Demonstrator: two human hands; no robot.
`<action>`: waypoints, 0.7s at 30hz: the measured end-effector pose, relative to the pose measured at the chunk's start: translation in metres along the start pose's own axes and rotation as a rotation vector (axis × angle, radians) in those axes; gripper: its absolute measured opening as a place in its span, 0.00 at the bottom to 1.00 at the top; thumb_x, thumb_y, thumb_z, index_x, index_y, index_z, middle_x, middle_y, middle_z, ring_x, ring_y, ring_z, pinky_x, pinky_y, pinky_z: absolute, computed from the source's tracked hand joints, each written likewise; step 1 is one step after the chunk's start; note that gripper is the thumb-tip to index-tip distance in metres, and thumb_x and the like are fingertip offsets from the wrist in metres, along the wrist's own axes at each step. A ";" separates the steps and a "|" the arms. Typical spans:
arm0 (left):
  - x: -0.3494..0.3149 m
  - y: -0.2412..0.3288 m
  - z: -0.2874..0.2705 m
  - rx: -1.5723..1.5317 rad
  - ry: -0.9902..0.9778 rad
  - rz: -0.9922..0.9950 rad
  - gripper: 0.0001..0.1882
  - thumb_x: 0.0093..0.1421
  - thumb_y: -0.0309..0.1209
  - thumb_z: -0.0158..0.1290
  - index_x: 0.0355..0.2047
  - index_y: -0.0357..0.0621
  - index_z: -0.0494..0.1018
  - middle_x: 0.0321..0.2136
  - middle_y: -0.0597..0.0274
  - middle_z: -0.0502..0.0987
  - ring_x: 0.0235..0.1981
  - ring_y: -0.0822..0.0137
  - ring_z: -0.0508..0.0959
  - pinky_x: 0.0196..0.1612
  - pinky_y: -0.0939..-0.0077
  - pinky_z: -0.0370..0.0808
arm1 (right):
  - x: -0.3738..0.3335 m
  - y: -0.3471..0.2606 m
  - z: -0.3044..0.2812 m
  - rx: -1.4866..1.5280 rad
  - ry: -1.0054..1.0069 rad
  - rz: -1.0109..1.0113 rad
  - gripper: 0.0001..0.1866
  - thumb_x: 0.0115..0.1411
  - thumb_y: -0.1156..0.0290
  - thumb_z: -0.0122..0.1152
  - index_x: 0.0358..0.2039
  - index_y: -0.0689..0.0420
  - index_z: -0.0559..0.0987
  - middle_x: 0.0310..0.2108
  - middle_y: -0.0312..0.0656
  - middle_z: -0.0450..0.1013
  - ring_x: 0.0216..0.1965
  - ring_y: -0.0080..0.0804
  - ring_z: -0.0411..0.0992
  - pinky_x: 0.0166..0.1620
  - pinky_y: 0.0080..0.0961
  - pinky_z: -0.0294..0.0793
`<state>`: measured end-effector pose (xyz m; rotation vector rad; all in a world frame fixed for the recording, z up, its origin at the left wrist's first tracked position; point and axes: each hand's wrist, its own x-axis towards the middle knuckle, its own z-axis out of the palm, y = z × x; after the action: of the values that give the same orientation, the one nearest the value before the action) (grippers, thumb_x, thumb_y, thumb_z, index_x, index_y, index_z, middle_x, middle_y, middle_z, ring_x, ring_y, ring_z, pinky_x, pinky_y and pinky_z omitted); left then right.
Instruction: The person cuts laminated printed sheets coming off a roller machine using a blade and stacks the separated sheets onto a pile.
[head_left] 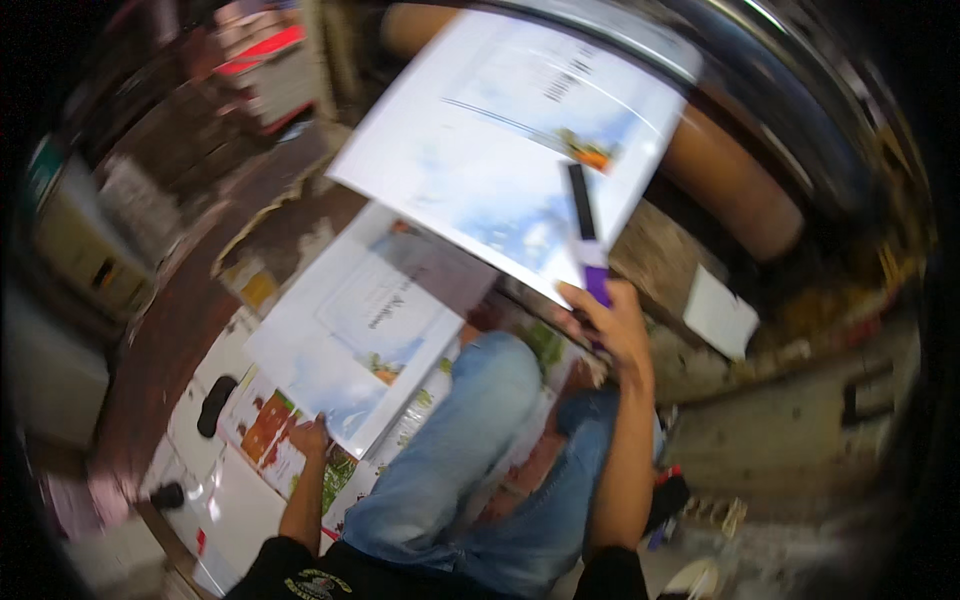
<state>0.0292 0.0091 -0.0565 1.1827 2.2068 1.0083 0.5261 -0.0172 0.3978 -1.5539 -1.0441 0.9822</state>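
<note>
Head view, looking down past a raised knee in blue jeans (pixel 470 430). The right hand (pixel 612 322) is up and forward, fingers closed around a large glossy printed sheet (pixel 500 150), gripping it at its near lower edge. Pressed against the sheet under the same grip is a long slim tool, black above with a purple handle (pixel 588 235); what kind of tool it is, the blur won't let me say. Its long axis runs almost straight up and away from the hand, across the sheet's right portion. The sheet itself tilts, its long side slanting from upper right down toward the left, held in the air well above everything else.

Down low, the left hand (pixel 308 438) sits at the near corner of a second printed sheet (pixel 370 320), a white-bordered one on top of a spread of colourful prints (pixel 265 425) on the floor. Fingers look curled onto that corner; whether they pinch it or just rest on it, I cannot tell.

So the lifted sheet lies ahead and above, owned by the right hand; the lower sheet lies forward-right of the left hand, which is clearly the nearer one. A brown cardboard tube (pixel 735 185) runs behind the raised sheet.
</note>
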 end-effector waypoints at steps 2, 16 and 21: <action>-0.056 0.046 0.037 0.099 0.082 -0.143 0.40 0.47 0.42 0.67 0.50 0.24 0.62 0.42 0.40 0.76 0.40 0.48 0.79 0.47 0.61 0.75 | 0.002 0.008 -0.032 -0.030 -0.076 -0.030 0.14 0.57 0.62 0.66 0.28 0.62 0.81 0.22 0.39 0.77 0.17 0.15 0.69 0.19 0.11 0.60; -0.168 0.401 0.026 -1.206 -1.244 0.231 0.38 0.66 0.49 0.46 0.64 0.31 0.50 0.64 0.46 0.55 0.65 0.54 0.58 0.68 0.55 0.52 | -0.026 0.022 -0.115 0.113 -0.576 -0.239 0.14 0.57 0.63 0.66 0.29 0.64 0.84 0.23 0.39 0.80 0.16 0.14 0.67 0.21 0.15 0.65; -0.199 0.479 0.021 -1.441 -0.953 -0.019 0.32 0.67 0.36 0.46 0.64 0.27 0.52 0.54 0.48 0.68 0.46 0.67 0.74 0.58 0.66 0.69 | -0.040 0.039 -0.128 0.045 -0.732 -0.124 0.15 0.56 0.61 0.67 0.28 0.62 0.85 0.23 0.37 0.79 0.16 0.16 0.69 0.22 0.15 0.67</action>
<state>0.3997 0.0263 0.3061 0.6223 0.4336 1.2261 0.6407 -0.0967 0.3880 -1.0781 -1.5763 1.5225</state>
